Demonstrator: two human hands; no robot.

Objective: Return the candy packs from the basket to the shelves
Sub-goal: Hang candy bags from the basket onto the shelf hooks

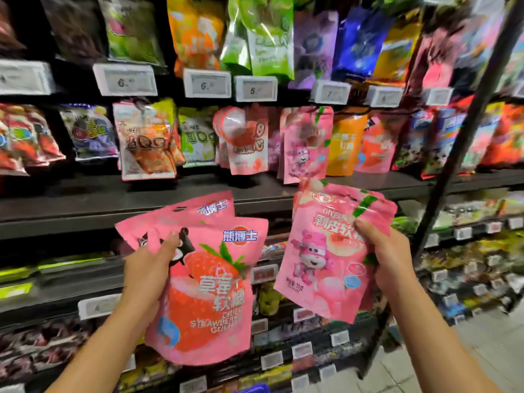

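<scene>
Candy shelves (255, 191) behind; left hand (147, 268) grips "STRAWBERRY" packs (209, 293), right hand (388, 256) grips pink robot-cartoon packs (326, 251).

The left hand (147, 268) holds strawberry gummy packs (209, 296) before the shelves (85, 205); to their right, apart, the right hand (388, 256) holds robot-print packs (326, 259). Behind and above, hanging packs (304, 143) sit under price tags (207, 83).

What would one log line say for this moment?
left hand: holds strawberry gummy packs | right hand: holds pink robot packs | matching robot packs hang above
</scene>
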